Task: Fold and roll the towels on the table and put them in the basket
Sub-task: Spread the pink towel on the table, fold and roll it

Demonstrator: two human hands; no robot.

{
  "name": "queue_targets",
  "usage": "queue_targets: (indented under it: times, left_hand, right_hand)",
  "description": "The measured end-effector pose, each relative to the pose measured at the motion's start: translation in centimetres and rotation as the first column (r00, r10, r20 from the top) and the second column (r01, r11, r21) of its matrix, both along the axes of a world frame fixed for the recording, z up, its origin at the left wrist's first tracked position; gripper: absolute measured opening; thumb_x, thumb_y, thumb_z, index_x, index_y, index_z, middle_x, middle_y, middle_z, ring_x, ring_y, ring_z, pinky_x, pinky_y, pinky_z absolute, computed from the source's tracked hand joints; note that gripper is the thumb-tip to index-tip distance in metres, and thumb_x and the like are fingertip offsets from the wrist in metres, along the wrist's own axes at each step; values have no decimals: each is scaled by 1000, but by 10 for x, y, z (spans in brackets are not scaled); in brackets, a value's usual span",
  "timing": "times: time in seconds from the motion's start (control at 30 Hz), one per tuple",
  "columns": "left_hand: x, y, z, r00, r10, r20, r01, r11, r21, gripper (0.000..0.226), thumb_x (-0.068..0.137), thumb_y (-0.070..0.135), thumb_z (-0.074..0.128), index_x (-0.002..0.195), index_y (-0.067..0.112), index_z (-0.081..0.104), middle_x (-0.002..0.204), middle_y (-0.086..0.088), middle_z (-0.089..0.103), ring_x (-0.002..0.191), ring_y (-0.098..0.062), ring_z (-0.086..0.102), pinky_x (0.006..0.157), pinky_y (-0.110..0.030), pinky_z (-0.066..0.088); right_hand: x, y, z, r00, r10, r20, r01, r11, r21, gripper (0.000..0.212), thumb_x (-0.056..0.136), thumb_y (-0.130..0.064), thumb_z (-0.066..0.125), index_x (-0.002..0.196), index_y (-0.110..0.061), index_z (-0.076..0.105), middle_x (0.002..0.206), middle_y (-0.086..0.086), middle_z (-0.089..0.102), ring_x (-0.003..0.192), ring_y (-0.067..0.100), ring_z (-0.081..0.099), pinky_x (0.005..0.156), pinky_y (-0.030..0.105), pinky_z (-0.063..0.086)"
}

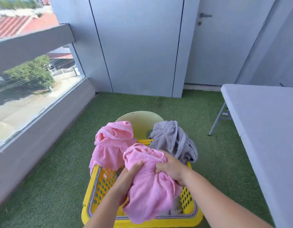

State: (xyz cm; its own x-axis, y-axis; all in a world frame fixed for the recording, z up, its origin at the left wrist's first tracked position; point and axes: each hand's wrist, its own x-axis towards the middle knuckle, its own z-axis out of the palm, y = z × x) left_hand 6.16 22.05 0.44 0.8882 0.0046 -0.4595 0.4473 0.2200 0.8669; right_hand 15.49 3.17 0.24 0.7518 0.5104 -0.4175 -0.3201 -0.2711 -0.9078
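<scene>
a person is holding a crumpled pink towel (150,186) in both bare hands over a yellow basket (103,183) that is standing on the green turf floor (60,178) of a balcony. the left grip (130,171) is sitting at the towel's left side, its bare forearm slanting up and to the right from the lower middle of the frame, its fingers (139,163) curling over the cloth and pinching a fold of it. the right grip (171,167) is sitting at the towel's right side, its forearm slanting up and to the left from the lower right corner, wrist bent and knuckles facing up, fingers and thumb clamping round a gathered wad of cloth. both are gripping the same towel, which is hanging in a loose bundle into the basket's open top, its lower edge lying over the near rim. a second pink towel (109,145) is draping over the basket's far left corner and a grey towel (173,140) is slumping over the far right corner, the two apart from each other, with the top of the held towel rising between them. a pale round seat-like object (140,124) is showing just behind the basket. the white folding counter (265,120) is standing well apart at the right. a glass balustrade (27,96) is running along the left, and grey doors (216,46) are lining the far wall.
</scene>
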Motion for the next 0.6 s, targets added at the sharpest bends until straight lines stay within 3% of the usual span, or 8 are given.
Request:
queue_targets:
  times: [0.13,0.2,0.27,0.37,0.47,0.6]
  left_hand:
    - [-10,-85,32,998,-47,38,51,993,-105,61,94,54,55,137,10,56,129,-17,66,121,-30,63,103,-45,46]
    - [-9,-141,43,992,-106,73,115,985,-129,68,92,58,58,139,9,54,130,-18,66,121,-32,63,102,-45,46]
    - [-8,-201,51,979,-172,111,186,973,-134,78,84,63,67,140,12,52,132,-18,64,122,-34,62,107,-49,44]
    - [-3,-297,68,954,-248,169,268,958,-105,86,78,67,72,143,14,50,133,-16,64,123,-33,61,109,-52,43]
    - [0,-383,82,922,-310,233,327,944,-37,75,84,67,66,140,18,53,130,-12,67,119,-31,64,106,-52,47]
    - [2,-488,93,886,-393,245,397,917,35,74,82,82,54,134,30,61,126,-4,70,116,-25,67,103,-50,49]
  right_hand:
    - [-21,-96,49,998,-16,65,12,998,60,42,75,-5,61,110,-26,71,89,13,64,82,29,60,75,39,51]
    - [-33,-158,69,994,-70,87,64,996,65,42,76,-8,63,112,-30,69,104,17,69,94,38,67,86,47,57]
    - [-47,-224,82,982,-136,131,129,990,56,53,74,-12,65,121,-34,64,114,10,70,104,34,67,93,52,54]
    - [-71,-322,102,944,-281,171,272,959,76,58,72,-9,60,123,-36,63,114,7,71,104,30,68,92,46,56]
    - [-94,-404,118,881,-419,219,408,908,96,57,74,0,54,119,-34,66,114,10,70,97,23,67,84,38,55]
    - [-116,-500,118,784,-542,302,549,833,68,67,68,-12,57,129,-40,58,120,-5,69,109,18,65,96,41,53]
